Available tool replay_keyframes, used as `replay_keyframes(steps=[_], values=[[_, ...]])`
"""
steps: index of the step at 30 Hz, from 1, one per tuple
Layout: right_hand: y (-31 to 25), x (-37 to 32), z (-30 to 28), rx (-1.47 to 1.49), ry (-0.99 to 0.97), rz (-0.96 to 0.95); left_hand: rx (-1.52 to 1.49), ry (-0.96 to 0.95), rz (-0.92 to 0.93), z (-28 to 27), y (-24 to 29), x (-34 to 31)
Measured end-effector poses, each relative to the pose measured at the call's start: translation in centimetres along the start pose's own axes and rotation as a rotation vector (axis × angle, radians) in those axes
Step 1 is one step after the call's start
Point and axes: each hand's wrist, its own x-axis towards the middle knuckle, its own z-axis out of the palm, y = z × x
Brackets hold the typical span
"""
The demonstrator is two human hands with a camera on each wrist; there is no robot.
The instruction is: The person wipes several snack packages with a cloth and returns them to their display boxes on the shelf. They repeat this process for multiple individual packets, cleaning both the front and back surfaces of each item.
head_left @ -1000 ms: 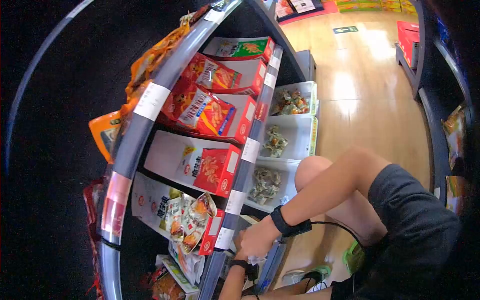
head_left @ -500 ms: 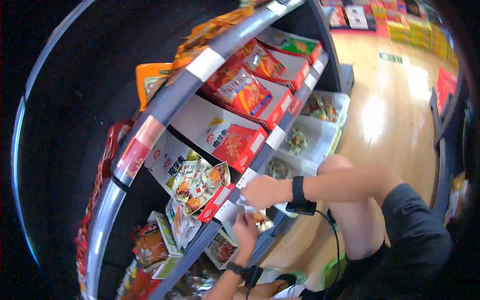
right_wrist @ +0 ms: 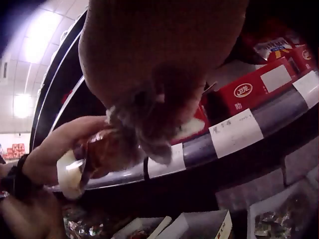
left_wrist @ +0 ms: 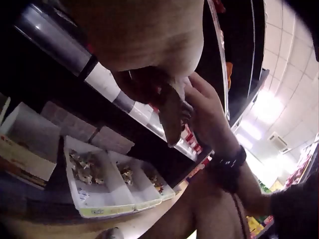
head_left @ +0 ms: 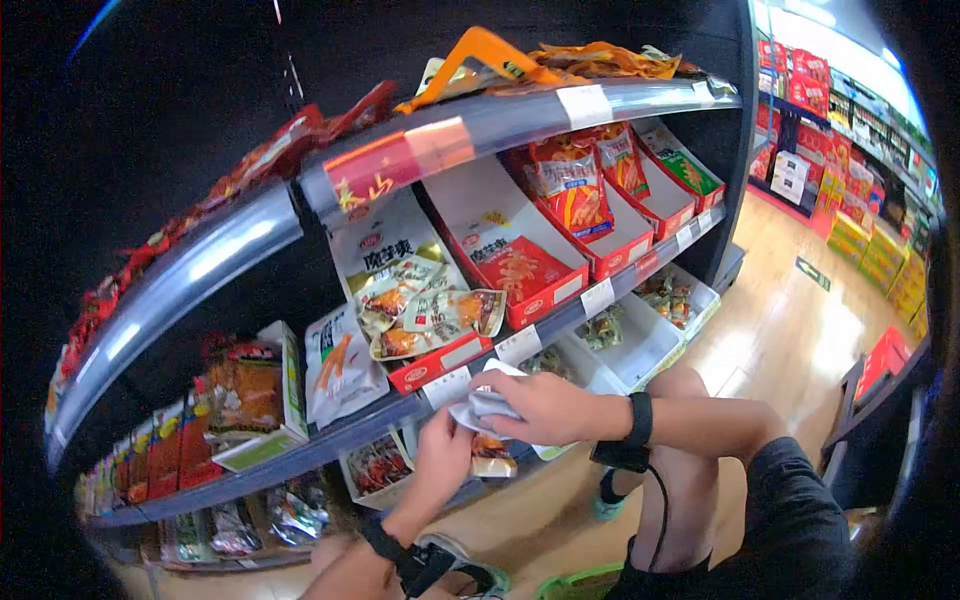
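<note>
My right hand (head_left: 560, 408) grips a crumpled whitish-grey cloth (head_left: 488, 405) in front of the shelf edge. Just below it, my left hand (head_left: 443, 455) holds a small shiny snack packet (head_left: 493, 460) with brown and orange colours. The right wrist view shows this packet (right_wrist: 99, 157) in the left hand, close beside the cloth (right_wrist: 158, 149). Much of the cloth is hidden by the right hand's fingers. Similar whitish snack packets (head_left: 430, 308) lie in a red-fronted display box (head_left: 432, 366) right behind the hands.
More red-fronted boxes (head_left: 545, 298) line the shelf to the right, above white bins (head_left: 640, 365) of wrapped snacks. Price labels (head_left: 518, 345) run along the shelf edge. Bagged goods (head_left: 245, 395) stand at left. An aisle floor (head_left: 775, 300) lies at right.
The head view has turned and levelled, showing more of the shelf's left side. My hands, overlapping at first, moved apart a little, then came together again with the cloth over the packet.
</note>
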Motion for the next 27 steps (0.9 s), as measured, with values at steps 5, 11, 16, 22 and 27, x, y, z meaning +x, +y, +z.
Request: replay_keyframes(steps=[5, 11, 16, 22, 27], values=[[-0.7, 0.5, 2.0, -0.141, 0.110, -0.333, -0.144, -0.135, 0.157, -0.6, -0.8, 0.9], [1.6, 3.3, 0.8, -0.427, 0.374, -0.128, 0.151, -0.039, 0.134, -1.4, 2.3, 1.7], [3.1, 2.8, 1.6, -0.257, 0.295, -0.091, 0.184, -0.050, 0.159, -0.7, 1.4, 2.0], [1.4, 2.2, 1.8, -0.207, 0.270, -0.064, 0.106, 0.006, 0.180, -0.5, 1.0, 2.9], [3.8, 3.2, 0.0, -0.325, 0.333, 0.062, 0.044, -0.014, 0.110, -0.5, 1.1, 2.9]])
